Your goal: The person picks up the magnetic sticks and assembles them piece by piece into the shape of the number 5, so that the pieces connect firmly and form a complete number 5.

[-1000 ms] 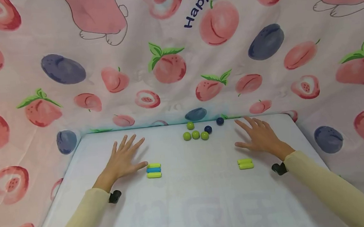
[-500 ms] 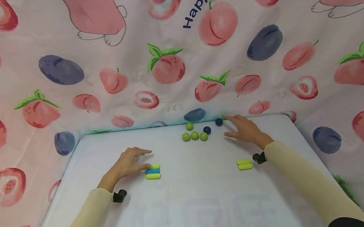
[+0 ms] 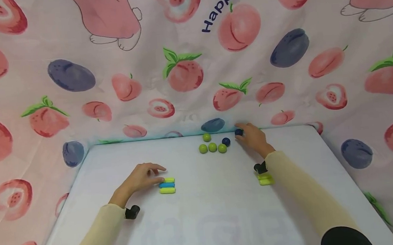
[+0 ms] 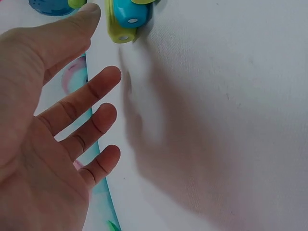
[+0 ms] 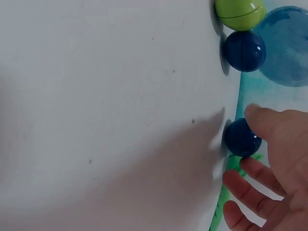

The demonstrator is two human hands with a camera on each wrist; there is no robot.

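Note:
My right hand (image 3: 253, 138) is at the table's back edge, thumb and index finger on either side of a glossy dark blue ball (image 5: 242, 138). A second dark blue ball (image 3: 226, 141) lies to its left, beside several green balls (image 3: 212, 147). My left hand (image 3: 139, 181) is held low with fingers spread and loosely bent. Its thumb tip is right at the far yellow-green stick (image 3: 169, 180) of a row of three short rounded sticks. A blue stick (image 3: 166, 185) lies in the middle and another yellow-green stick (image 3: 167, 191) nearest.
Two more yellow-green sticks (image 3: 266, 182) lie on the right, partly hidden by the right wrist camera (image 3: 260, 168). The white table (image 3: 203, 210) meets a hanging fruit-print cloth (image 3: 181, 100) behind and at both sides.
My right hand has moved left and closed in around the dark blue ball. The left hand's fingers have bent and drawn toward the thumb, near the sticks. Balls and sticks have not moved.

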